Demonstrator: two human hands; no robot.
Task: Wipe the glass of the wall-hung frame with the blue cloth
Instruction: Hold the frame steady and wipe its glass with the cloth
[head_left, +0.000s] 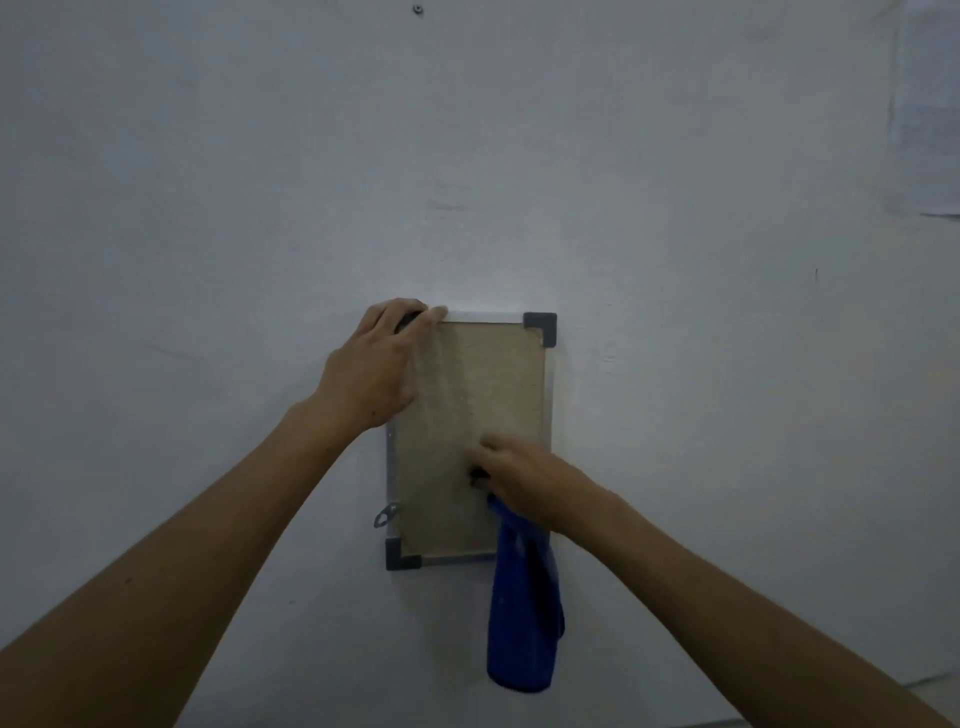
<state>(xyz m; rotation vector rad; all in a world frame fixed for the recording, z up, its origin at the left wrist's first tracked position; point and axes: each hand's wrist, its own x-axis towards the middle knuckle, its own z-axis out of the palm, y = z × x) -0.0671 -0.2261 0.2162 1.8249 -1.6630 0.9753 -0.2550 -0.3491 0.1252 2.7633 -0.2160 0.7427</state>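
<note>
A small upright frame (540, 327) with grey corner pieces hangs on the white wall, its glass (488, 384) over a tan backing. My left hand (374, 364) grips the frame's top left corner, fingers curled over the upper edge. My right hand (524, 480) holds the blue cloth (524, 613) against the lower right part of the glass. Most of the cloth hangs loose below the hand, past the frame's bottom edge. The frame's bottom right corner is hidden behind my hand and the cloth.
A metal hanger tab (385, 516) sticks out at the frame's lower left side. A screw (417, 9) sits high on the wall. A sheet of paper (924, 114) is stuck to the wall at the upper right.
</note>
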